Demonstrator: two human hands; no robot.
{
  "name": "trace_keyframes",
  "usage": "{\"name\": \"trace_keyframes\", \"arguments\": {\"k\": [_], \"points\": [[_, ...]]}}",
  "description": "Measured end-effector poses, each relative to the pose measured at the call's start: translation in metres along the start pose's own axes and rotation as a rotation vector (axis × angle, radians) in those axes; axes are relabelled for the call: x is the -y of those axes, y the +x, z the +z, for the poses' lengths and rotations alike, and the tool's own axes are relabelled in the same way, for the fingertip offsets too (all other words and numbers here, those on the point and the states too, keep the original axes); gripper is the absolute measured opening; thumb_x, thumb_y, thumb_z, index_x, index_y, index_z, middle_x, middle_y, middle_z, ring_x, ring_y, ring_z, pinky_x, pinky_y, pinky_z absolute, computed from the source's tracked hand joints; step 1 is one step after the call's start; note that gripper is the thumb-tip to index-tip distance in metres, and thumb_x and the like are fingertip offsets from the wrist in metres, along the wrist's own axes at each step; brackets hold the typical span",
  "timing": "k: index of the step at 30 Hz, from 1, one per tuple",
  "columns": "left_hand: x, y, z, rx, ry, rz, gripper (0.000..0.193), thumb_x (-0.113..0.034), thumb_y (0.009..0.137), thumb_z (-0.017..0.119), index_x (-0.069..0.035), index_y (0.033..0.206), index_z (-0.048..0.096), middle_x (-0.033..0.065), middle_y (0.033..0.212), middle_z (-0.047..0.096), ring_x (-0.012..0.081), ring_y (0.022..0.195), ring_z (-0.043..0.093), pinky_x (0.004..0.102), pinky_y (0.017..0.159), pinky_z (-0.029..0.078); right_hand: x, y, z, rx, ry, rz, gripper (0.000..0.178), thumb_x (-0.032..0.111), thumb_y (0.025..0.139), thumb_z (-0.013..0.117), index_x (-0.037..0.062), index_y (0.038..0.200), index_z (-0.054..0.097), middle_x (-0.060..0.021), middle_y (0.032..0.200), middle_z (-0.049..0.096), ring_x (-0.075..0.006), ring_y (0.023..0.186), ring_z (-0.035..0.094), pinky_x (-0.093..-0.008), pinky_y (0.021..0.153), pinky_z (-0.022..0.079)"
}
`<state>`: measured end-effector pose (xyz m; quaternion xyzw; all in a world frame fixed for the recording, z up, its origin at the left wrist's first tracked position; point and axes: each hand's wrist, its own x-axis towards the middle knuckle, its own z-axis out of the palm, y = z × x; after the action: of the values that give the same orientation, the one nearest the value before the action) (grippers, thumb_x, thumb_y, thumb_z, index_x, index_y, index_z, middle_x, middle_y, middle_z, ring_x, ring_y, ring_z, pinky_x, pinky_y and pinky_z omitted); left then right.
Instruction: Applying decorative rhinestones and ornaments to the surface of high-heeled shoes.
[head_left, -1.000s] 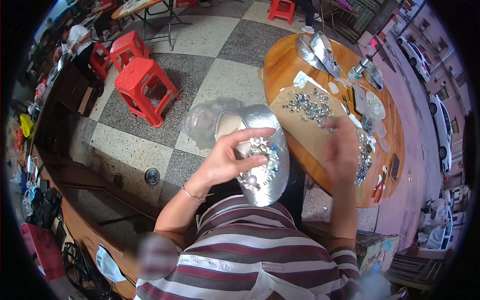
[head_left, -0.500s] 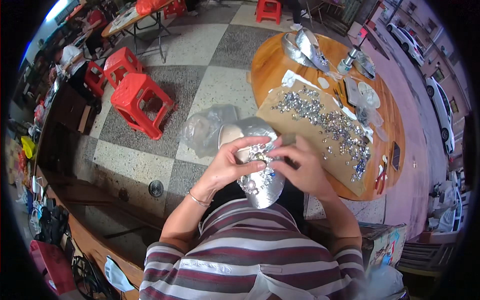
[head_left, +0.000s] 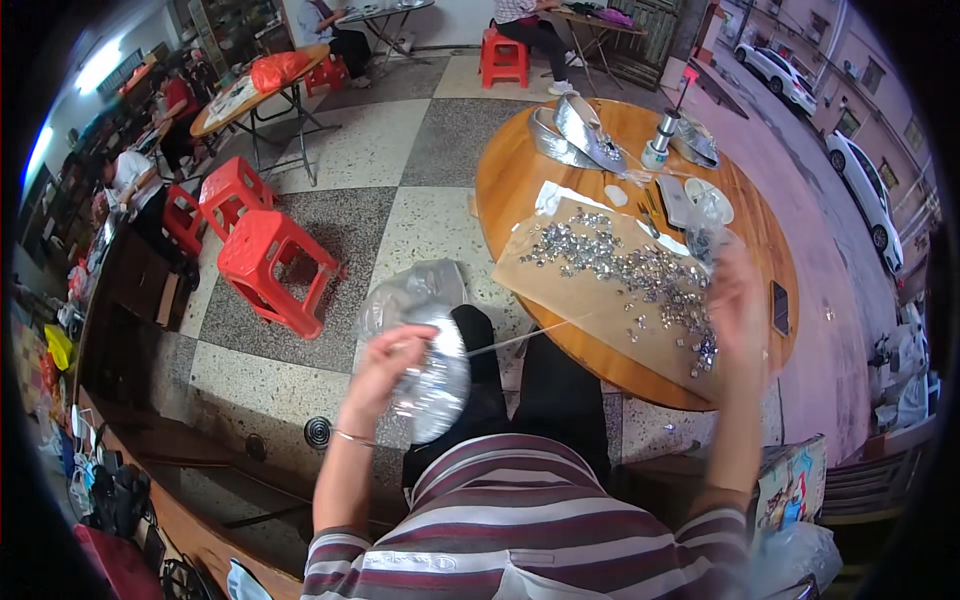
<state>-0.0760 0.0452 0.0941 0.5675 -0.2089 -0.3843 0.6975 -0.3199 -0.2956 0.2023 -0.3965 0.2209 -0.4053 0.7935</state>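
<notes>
My left hand (head_left: 385, 365) is closed on a silver shoe (head_left: 438, 385) in front of my lap, tilted and blurred by motion. Beads and stones, plain on it half a second ago, are smeared now. From the shoe a thin pale thread (head_left: 530, 335) runs taut to the right, in line with my right hand (head_left: 737, 295). That hand is raised over the right side of the round wooden table (head_left: 610, 378), its fingers blurred but drawn together. Beneath the thread's line, loose shiny stones (head_left: 650, 270) lie scattered on brown paper (head_left: 540, 270).
More silver shoes (head_left: 575, 140) and a metal canister (head_left: 660, 140) stand at the table's far side. A phone (head_left: 780, 307) lies at its right edge. A clear plastic bag (head_left: 410, 290) is beyond the shoe; red stools (head_left: 270, 265) stand left. Other people sit farther off.
My right hand has left the shoe and swung right over the table, drawing the thread out. My left hand has moved left and slightly down with the shoe. The view has tipped up.
</notes>
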Motion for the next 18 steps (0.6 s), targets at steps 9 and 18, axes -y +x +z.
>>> {"name": "trace_keyframes", "arguments": {"k": [9,18], "points": [[-0.052,-0.044,-0.214,-0.630,0.437,0.108,0.017,-0.021,0.084,0.064,-0.004,0.086,0.067,-0.0044,0.075,0.060,0.0044,0.065,0.050,0.0195,0.059,0.039,0.356,-0.058,-0.432,-1.345,-1.412,-1.166,0.021,0.015,0.086,0.052,-0.0039,0.084,0.062,-0.0148,0.086,0.066,-0.0201,0.071,0.063,-0.0300,0.070,0.050],[-0.077,-0.043,-0.212,-0.652,0.459,0.369,0.029,-0.024,0.089,0.056,0.001,0.100,0.065,0.0030,0.097,0.062,0.0087,0.089,0.054,0.0219,0.079,0.041,0.316,-0.053,-0.440,-1.718,-1.438,-0.941,0.035,0.030,0.087,0.050,-0.0015,0.094,0.063,-0.0178,0.084,0.066,-0.0305,0.071,0.062,-0.0384,0.066,0.049]]}}
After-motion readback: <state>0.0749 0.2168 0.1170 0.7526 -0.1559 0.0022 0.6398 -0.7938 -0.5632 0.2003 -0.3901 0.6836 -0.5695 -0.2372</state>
